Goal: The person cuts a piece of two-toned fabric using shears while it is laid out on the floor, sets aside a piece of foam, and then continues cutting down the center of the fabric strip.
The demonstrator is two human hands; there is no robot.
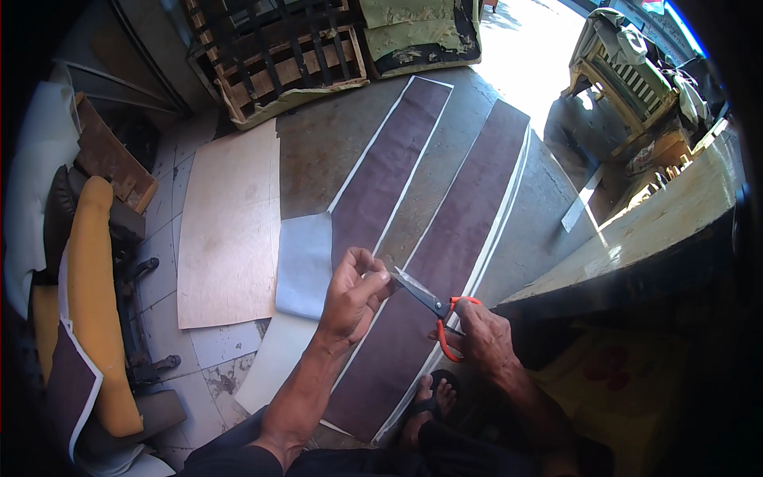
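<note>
My right hand (486, 340) holds scissors (423, 294) by their orange-red handles. The blades point up and left, and their tips are close to the fingers of my left hand (355, 296). Thumb and fingers of that hand are pinched together; whatever is between them is too small to make out. Below both hands lies a long dark purple-brown strip (445, 246) with white edges. A second strip (397, 151) of the same colour runs alongside to its left, with a pale blue-grey piece (304, 266) at its near end.
A thin plywood sheet (230, 226) lies at left. Yellow foam padding (94, 302) and upholstery pieces crowd the far left. A stripped wooden frame with dark webbing (290, 60) stands ahead. At right are a worktable (636, 230) and an armchair frame (624, 87). My sandalled foot (433, 397) is beside the strip.
</note>
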